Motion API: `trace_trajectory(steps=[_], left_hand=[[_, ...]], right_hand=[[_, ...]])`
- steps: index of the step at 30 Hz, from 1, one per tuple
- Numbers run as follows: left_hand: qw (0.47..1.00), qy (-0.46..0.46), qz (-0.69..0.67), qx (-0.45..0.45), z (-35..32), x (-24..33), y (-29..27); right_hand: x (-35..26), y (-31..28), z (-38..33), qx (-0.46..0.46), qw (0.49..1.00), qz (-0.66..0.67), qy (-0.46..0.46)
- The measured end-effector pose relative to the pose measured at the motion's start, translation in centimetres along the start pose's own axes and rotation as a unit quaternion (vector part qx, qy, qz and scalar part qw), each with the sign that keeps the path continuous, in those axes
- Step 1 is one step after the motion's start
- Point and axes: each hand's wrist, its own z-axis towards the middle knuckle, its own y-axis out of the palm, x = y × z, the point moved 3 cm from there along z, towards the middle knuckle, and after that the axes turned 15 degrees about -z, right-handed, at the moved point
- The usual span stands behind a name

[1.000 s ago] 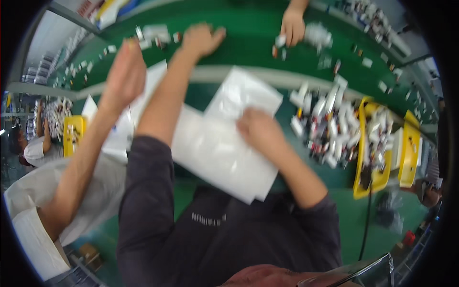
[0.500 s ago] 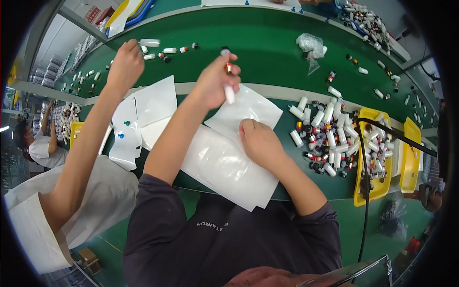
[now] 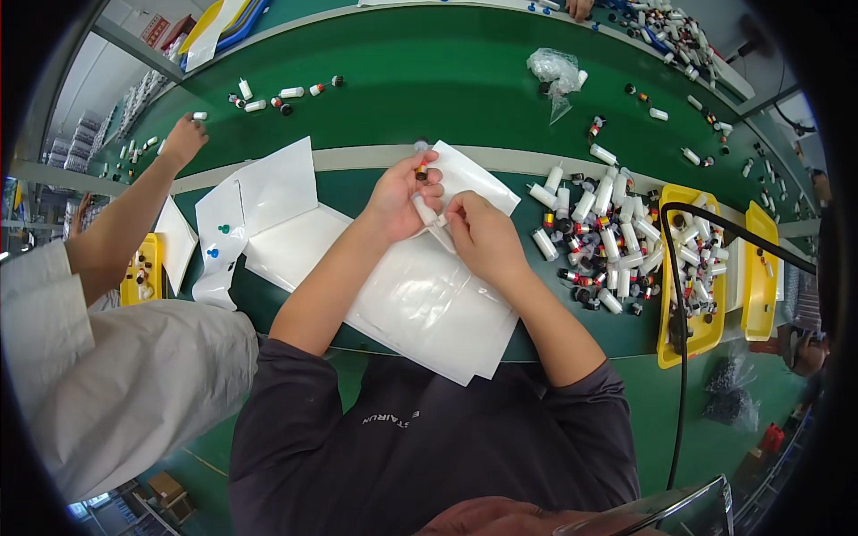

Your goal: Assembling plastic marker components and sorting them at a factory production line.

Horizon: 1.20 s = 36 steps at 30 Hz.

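My left hand (image 3: 393,204) is closed around a small white bottle (image 3: 424,211). A small black, red and yellow piece (image 3: 421,171) also sits among its fingers, with a clear-and-black top above it. Close beside, my right hand (image 3: 485,234) pinches at a thin whitish strip (image 3: 438,234) next to the bottle's lower end; the fingertips partly hide it. Both hands are over a stack of glossy white sheets (image 3: 429,313) on the green table, which reaches over the table's near edge.
White bottles and dark caps (image 3: 608,241) are heaped at the right, beside a yellow tray (image 3: 668,344) crossed by a black cable (image 3: 746,243). Loose bottles and a clear plastic bag (image 3: 556,71) lie on the green belt. At left, a co-worker's arm (image 3: 134,196) reaches over the belt.
My left hand has come down and nearer with the bottle. My right hand has lifted off the sheets to meet it. The co-worker's hand has moved left.
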Motion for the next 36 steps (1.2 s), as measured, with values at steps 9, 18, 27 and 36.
trace_trajectory(steps=[9,18,27,36], left_hand=[[0.992,0.080,-0.039,-0.087,-1.2,-0.8,1.7],[0.958,0.167,0.017,-0.233,-4.4,-3.0,7.0],[0.922,-0.013,0.092,-0.376,-4.4,-2.2,5.0],[0.911,0.062,0.365,-0.183,-3.6,-5.3,4.3]], right_hand=[[1.7,-1.9,0.9,0.153,0.958,0.241,0.004],[1.1,-2.6,1.0,0.114,0.927,0.348,-0.086],[2.2,-6.2,1.4,0.170,0.757,0.629,0.035],[1.9,-5.4,1.6,0.298,0.852,0.428,-0.047]])
